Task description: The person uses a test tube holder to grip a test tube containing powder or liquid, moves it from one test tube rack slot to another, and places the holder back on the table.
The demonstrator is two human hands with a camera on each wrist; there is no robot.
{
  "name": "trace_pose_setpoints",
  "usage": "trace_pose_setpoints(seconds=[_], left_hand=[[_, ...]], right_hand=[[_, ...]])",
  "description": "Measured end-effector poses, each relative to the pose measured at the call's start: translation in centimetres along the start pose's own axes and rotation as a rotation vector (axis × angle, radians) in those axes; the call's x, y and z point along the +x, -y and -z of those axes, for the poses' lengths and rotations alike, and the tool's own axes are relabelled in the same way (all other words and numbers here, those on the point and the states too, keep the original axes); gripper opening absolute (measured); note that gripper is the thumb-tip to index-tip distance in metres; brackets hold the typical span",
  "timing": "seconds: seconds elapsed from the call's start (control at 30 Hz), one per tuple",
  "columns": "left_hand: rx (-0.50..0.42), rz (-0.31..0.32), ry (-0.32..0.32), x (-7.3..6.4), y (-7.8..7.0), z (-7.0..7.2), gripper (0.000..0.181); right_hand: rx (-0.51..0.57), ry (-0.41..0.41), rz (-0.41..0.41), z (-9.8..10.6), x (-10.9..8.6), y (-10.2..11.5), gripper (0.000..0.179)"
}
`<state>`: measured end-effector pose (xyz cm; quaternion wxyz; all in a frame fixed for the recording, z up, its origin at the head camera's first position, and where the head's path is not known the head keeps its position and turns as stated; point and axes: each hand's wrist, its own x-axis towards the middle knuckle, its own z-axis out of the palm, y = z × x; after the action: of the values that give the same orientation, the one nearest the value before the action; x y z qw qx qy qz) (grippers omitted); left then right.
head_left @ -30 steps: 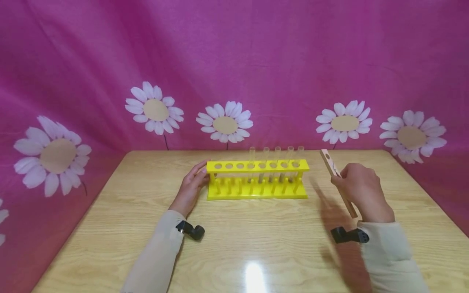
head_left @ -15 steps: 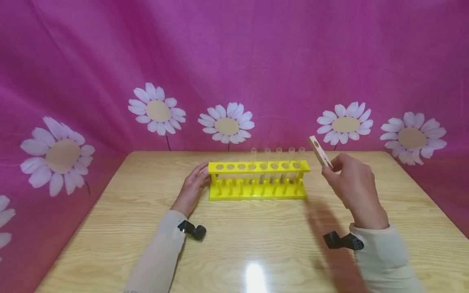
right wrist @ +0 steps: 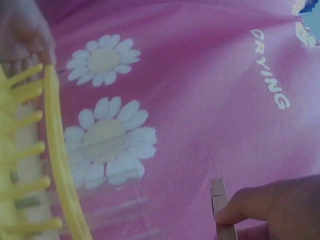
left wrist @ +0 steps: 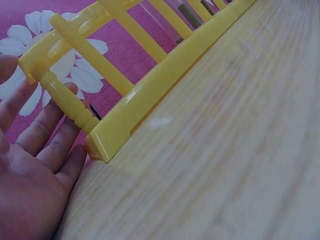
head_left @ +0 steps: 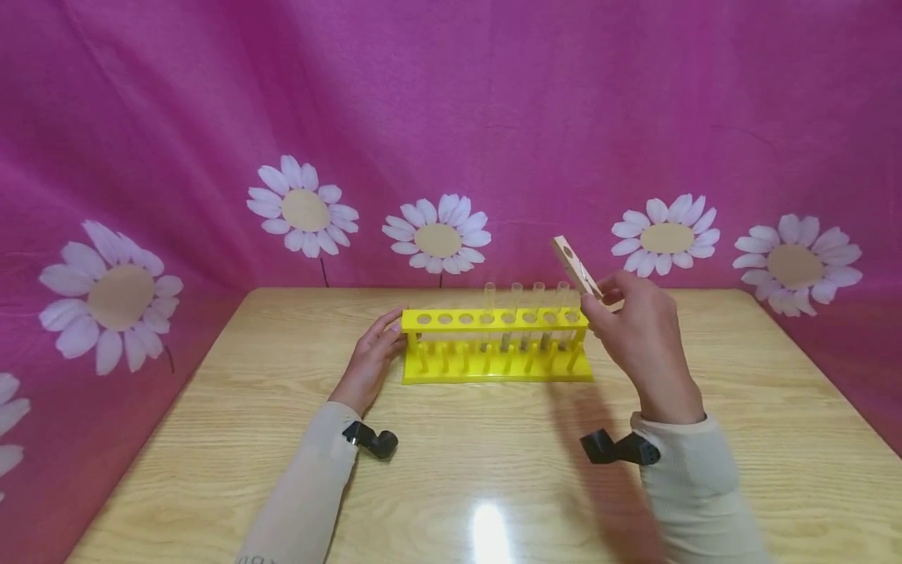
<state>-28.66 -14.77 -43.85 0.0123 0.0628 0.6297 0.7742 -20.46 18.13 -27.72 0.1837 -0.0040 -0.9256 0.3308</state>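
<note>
A yellow test-tube rack [head_left: 496, 348] stands mid-table with several clear glass tubes [head_left: 535, 301] in its right holes. My left hand [head_left: 372, 354] rests flat against the rack's left end [left wrist: 60, 95], its fingers [left wrist: 42, 125] straight. My right hand [head_left: 637, 333] grips a wooden test-tube holder [head_left: 574, 265], raised and tilted above the rack's right end. In the right wrist view the holder [right wrist: 220, 207] shows beside my thumb, and the rack [right wrist: 57, 150] sits at the left.
The wooden table [head_left: 493, 470] stretches around the rack, with a light glare near its front edge. A pink cloth with white daisies [head_left: 437, 235] hangs behind the table and drapes down both sides.
My right hand has lifted the wooden holder and carried it left, from the table's right side to above the rack's right end. The left hand stayed in place.
</note>
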Motion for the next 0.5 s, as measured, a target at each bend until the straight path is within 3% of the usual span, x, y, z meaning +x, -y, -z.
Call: trace_pose_setpoints(seconds=[0.3, 0.5], left_hand=[[-0.004, 0.017, 0.01, 0.1, -0.2, -0.1, 0.048], [0.014, 0.031, -0.002, 0.0, -0.3, 0.0, 0.052]], right_hand=[[0.082, 0.011, -0.055, -1.2, 0.5, 2.0, 0.029], [0.103, 0.039, -0.046, -2.2, 0.5, 2.5, 0.03]])
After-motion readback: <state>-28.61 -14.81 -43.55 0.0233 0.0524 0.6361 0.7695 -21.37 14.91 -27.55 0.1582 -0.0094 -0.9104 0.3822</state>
